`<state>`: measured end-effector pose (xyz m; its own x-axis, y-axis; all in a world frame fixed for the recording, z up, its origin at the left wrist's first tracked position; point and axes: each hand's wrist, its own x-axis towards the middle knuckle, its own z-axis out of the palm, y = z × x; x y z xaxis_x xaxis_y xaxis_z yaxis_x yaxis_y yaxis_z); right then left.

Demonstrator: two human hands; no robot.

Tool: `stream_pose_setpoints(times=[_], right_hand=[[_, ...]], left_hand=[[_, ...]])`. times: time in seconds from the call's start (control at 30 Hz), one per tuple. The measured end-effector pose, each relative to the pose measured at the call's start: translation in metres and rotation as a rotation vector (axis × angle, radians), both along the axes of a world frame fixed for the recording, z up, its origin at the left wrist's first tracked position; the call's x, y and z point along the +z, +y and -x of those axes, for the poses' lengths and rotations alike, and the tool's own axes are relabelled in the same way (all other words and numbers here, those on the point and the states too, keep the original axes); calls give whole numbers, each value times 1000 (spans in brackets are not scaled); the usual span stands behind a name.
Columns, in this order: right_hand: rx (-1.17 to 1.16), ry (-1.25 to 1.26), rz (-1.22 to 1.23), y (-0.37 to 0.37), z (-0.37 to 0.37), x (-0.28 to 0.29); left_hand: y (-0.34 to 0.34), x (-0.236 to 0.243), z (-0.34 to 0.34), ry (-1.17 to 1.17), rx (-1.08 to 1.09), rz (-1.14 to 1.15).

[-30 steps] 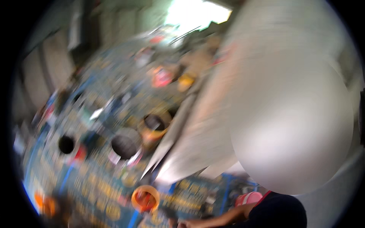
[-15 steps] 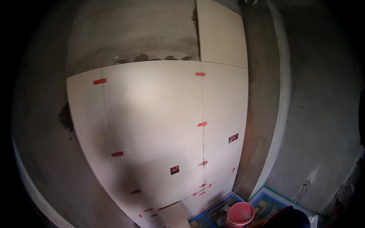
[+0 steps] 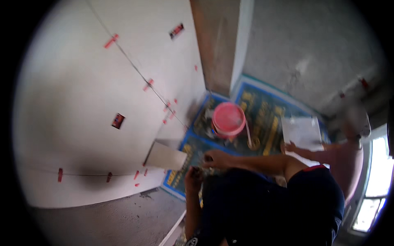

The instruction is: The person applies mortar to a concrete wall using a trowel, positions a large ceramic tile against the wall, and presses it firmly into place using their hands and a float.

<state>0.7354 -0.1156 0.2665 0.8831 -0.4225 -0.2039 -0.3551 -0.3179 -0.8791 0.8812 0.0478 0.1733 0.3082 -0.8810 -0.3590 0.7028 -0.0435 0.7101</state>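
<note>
My left hand and my right hand are close together in front of my dark clothing. Both look curled closed, but blur hides what lies in their fingers. Just left of them, a small pale tile piece leans out from the foot of the tiled wall. Beyond my right hand stands a pink-red bucket on the covered floor. Red levelling wedges sit along the tile joints.
Blue-edged sheeting covers the floor. At right, another person's hand reaches over a white panel. A roll of tape lies near the bucket. Two socket openings pierce the tiles; a bright window is far right.
My view has swung down and to the right, away from the upper wall. Both my hands, the other person and the window have come into sight.
</note>
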Motion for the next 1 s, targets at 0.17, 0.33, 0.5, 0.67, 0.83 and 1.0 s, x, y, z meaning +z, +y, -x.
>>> stream_pose_setpoints(times=[0.17,0.33,0.5,0.67,0.83,1.0], right_hand=[[-130,-76,-158,43,-1,-13],[-184,42,-257,66,-26,-26],[-215,106,-271,55,-28,-56],[-236,125,-923,18,-12,-123],[-355,619,-478,-52,13,-306],[-413,820,-184,-123,-9,-490]], left_hand=[[16,54,-9,-1429,-339,6],[15,44,-37,-355,-439,-382],[-2,25,-39,-396,-526,-341],[-4,6,-43,63,-479,-570],[72,-66,-4,262,-218,-858],[123,-83,78,423,-38,-1270]])
